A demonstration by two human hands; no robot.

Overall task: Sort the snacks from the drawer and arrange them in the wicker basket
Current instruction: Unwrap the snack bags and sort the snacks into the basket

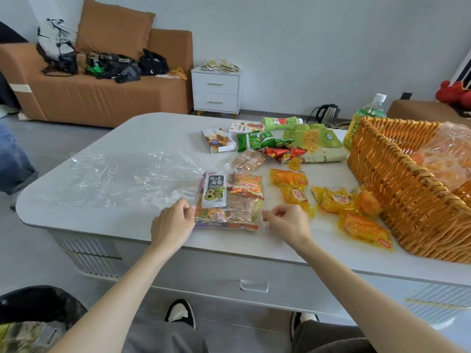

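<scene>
A clear plastic bag (pixel 229 200) packed with mixed snack packets lies near the table's front edge. My left hand (pixel 173 222) pinches the bag's left edge and my right hand (pixel 285 222) pinches its right edge. Several yellow-orange snack packets (pixel 334 200) lie to the right of the bag. The wicker basket (pixel 397 184) stands at the table's right end with orange-wrapped snacks inside. Green and red packets (pixel 275 143) and small boxes (pixel 219 141) lie further back on the table.
A sheet of clear plastic wrap (pixel 114 174) is spread over the table's left half. A drawer with a handle (pixel 253 286) is closed below the table's front edge. A green bottle (pixel 367 115) stands behind the basket. A sofa and a white nightstand (pixel 216 90) stand beyond.
</scene>
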